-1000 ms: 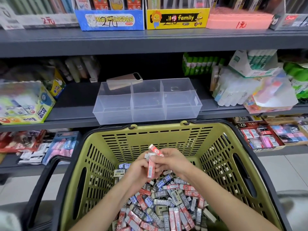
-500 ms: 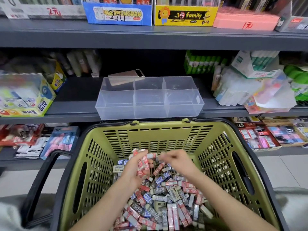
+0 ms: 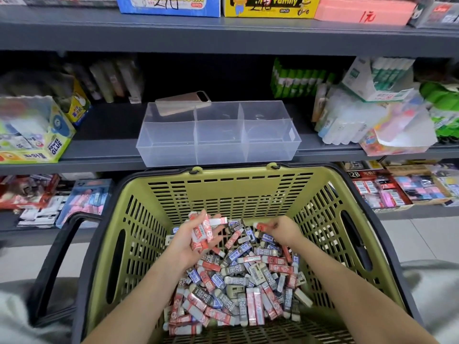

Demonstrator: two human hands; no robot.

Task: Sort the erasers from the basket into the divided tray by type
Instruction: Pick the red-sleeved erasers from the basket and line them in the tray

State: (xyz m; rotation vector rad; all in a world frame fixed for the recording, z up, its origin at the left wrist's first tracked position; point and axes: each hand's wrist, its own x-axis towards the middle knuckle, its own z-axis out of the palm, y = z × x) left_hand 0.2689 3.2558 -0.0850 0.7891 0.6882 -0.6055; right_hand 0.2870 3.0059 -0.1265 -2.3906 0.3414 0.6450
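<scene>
Over an olive-green slotted plastic basket point(image 3: 223, 194) with a black rim, our left-hand grip point(image 3: 192, 244) lies palm-up, fingers and thumb curled round a bunch of red-sleeved white erasers point(image 3: 204, 232). Our right-hand grip point(image 3: 284, 232) pinches a single red-sleeved eraser point(image 3: 261, 226) just above the heap of red-, blue- and grey-sleeved erasers point(image 3: 238, 289) covering the basket's floor. The clear plastic three-compartment tray point(image 3: 218, 150) sits on the dark grey shelf point(image 3: 99, 135) just beyond the basket, well apart from both grips.

"2B" on erasers point(image 3: 238, 281), "family" on yellow box point(image 3: 270, 6) (upper shelf point(image 3: 223, 33))
</scene>
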